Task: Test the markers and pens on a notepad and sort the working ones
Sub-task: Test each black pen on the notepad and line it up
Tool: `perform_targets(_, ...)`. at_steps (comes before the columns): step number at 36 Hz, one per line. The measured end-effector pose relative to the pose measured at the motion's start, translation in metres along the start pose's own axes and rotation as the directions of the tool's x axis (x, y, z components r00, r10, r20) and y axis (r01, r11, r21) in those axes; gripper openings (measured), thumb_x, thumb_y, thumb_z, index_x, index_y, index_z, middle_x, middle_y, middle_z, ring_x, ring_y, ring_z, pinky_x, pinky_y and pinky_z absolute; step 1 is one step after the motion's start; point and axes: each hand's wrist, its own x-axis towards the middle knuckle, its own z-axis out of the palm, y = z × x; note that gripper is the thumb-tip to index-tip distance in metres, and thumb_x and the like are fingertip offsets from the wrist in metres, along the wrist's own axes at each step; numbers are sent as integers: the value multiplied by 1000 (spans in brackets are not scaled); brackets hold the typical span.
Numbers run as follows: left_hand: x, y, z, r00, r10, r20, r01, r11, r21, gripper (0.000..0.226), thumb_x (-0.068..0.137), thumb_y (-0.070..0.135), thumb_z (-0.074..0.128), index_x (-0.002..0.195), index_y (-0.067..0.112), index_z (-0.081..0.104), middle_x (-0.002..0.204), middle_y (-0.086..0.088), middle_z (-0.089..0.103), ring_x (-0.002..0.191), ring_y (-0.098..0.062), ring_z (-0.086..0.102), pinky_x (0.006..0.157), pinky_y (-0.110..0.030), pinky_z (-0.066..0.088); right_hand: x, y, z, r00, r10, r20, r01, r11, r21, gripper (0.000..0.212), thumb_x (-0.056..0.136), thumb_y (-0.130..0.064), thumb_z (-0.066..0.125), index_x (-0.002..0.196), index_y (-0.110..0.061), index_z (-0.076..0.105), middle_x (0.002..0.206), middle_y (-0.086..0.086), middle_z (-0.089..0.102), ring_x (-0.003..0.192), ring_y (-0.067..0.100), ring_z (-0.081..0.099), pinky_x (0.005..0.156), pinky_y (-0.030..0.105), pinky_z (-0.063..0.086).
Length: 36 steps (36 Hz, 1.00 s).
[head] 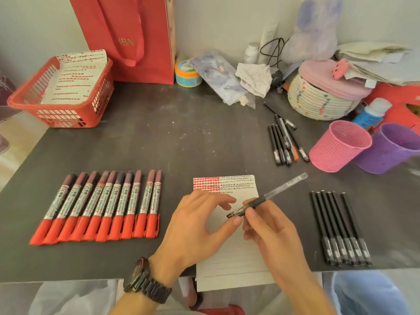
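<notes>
- Red basket (59,118) holds marked paper sheets (73,80).
- Ten red markers (109,201) lie in a row; one pink cup (336,148), one purple cup (391,153).
- Right hand (272,233) grips a gel pen (279,189); left hand (197,223) thumb touches its tip.

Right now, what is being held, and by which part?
The right hand pinches the clear pen by its dark grip; the left hand touches its tip end.

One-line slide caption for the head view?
Right hand holds a clear pen over the notepad, left hand at its tip; red markers left, black pens right.
</notes>
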Motion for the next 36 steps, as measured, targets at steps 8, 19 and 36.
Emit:
perform_targets(8, 4, 10, 1, 993, 97, 61, -105, 982, 155, 31, 99, 46, 48, 104, 23, 69, 93, 14, 66, 87, -10, 57, 81, -24, 41, -1, -6, -3, 999, 30, -41, -23, 987, 160, 27, 83, -42, 75, 93, -16, 73, 73, 8, 64, 59, 18, 57, 54, 31, 51)
perform_targets(19, -5, 19, 2, 994, 30, 104, -47, 984, 173, 56, 100, 60, 30, 63, 20, 41, 57, 7, 41, 57, -13, 39, 48, -32, 38, -9, -4, -2, 997, -73, -13, 74, 995, 62, 14, 90, -26, 66, 87, -16, 76, 67, 4, 65, 54, 17, 57, 52, 26, 51)
perform_targets(36, 17, -14, 6, 991, -130, 42, 120, 973, 199, 45, 88, 63, 53, 117, 30, 49, 91, 22, 45, 95, 2, 44, 90, -22, 34, 52, -24, -19, 993, -37, -108, 42, 998, 38, 14, 97, -21, 66, 84, -26, 70, 69, 7, 66, 55, 17, 60, 52, 29, 54)
